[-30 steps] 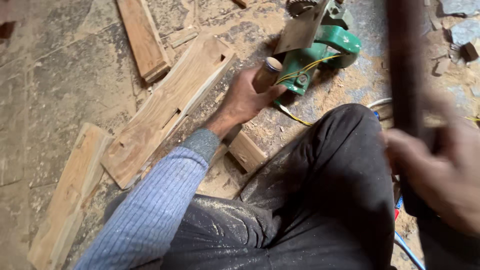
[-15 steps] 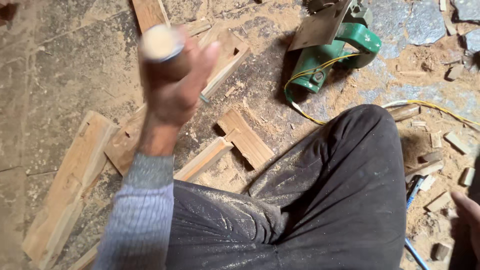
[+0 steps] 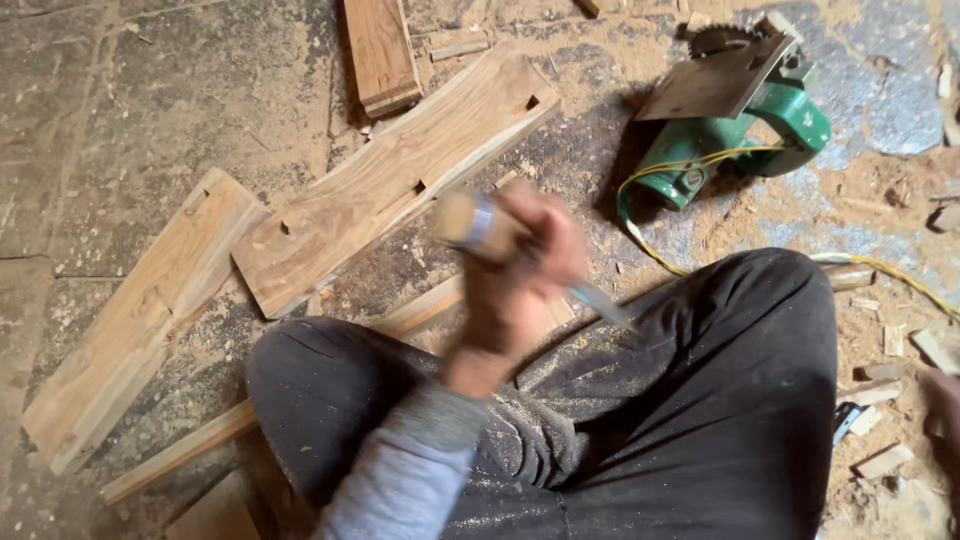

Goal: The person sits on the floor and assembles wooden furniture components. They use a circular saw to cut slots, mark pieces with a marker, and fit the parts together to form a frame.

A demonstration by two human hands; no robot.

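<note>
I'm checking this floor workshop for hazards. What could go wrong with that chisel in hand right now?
The left hand grips a chisel whose blade hangs just above the person's own leg, so a slip could cut it. The view is blurred, so control may be poor. The green circular saw lies close by with its yellow cord looping near the knee, which could snag.
</note>
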